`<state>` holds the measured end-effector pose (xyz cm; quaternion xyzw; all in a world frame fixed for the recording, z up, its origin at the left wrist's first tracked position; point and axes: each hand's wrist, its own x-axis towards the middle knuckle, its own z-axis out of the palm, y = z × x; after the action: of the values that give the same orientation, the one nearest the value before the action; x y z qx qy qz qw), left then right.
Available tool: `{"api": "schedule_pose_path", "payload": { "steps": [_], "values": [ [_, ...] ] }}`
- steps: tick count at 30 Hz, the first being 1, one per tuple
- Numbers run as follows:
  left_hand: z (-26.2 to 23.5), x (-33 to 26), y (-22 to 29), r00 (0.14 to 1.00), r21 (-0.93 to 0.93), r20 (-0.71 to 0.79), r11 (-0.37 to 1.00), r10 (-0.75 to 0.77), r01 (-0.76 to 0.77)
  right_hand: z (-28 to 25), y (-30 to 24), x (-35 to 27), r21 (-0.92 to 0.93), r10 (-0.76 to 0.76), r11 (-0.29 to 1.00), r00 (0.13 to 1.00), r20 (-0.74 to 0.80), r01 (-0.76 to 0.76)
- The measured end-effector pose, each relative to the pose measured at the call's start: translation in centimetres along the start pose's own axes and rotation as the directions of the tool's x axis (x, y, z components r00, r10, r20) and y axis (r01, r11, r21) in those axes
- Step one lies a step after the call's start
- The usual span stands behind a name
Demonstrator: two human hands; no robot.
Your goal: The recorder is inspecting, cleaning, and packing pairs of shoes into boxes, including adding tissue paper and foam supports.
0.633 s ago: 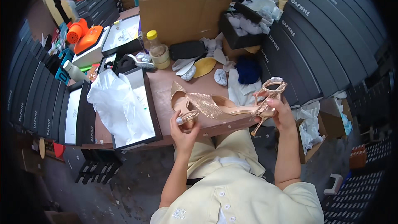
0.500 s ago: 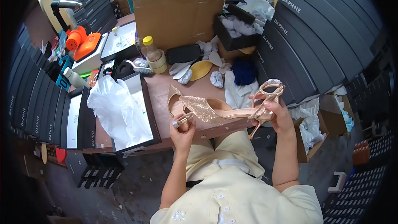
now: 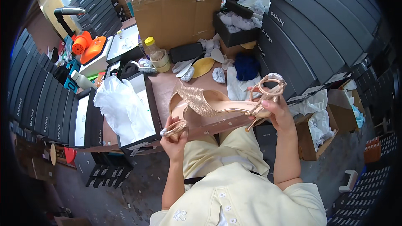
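My right hand [image 3: 281, 117] is closed around the heel end of a glittery gold high-heeled shoe [image 3: 197, 100], held sideways above the table edge with its toe pointing left. The thin heel hangs below my fingers and the looped ankle straps stand above them. My left hand [image 3: 174, 145] is closed on the strap end of a matching gold shoe [image 3: 176, 108], which lies partly behind the first one. Left of the hands, an open black shoebox [image 3: 153, 113] holds crumpled white tissue paper [image 3: 119, 106].
Black shoeboxes [image 3: 289, 54] are stacked high on the right, with more [image 3: 37, 100] on the left. On the pink table [image 3: 163, 90] are a yellow-capped bottle [image 3: 158, 56], a dark blue cloth [image 3: 246, 67] and an orange device [image 3: 93, 50]. A carton [image 3: 312, 142] with white paper stands below right.
My left hand has moved slightly left and down with its shoe's strap. The right-hand shoe has tilted a little, showing more of its insole. The head view has shifted slightly.
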<state>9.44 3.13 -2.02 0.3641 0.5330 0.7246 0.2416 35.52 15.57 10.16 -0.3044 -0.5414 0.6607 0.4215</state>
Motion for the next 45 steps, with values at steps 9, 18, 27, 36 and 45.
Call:
{"api": "schedule_pose_path", "payload": {
  "steps": [9, 18, 27, 36, 45],
  "values": [
    [0.9, -1.7, 3.7, 0.907, 0.132, -0.036, 0.902, 0.419, -0.411, 3.9, 3.0, -1.2, 0.498, 0.137, 0.852, 0.987, 0.084, -0.160],
    [3.5, -2.8, 7.0, 0.982, -0.782, 0.085, 0.600, -0.168, 0.170, 7.2, 4.2, -3.2, 0.543, 0.010, 0.839, 0.998, 0.065, -0.044],
    [4.0, -3.0, 4.3, 0.976, 0.096, -0.019, 0.972, 0.217, -0.214, 8.2, 2.7, -1.5, 0.250, 0.176, 0.959, 0.973, -0.148, -0.135],
    [3.5, -3.2, 2.9, 0.994, 0.043, 0.007, 0.993, 0.107, -0.107, 7.0, 5.4, -1.5, -0.083, -0.171, 0.982, 0.985, -0.002, 0.170],
    [3.1, -2.0, 2.2, 0.943, 0.274, 0.142, 0.904, 0.300, -0.329, 7.3, 6.8, 0.0, 0.023, -0.281, 0.954, 0.916, -0.285, 0.300]
  ]
}}
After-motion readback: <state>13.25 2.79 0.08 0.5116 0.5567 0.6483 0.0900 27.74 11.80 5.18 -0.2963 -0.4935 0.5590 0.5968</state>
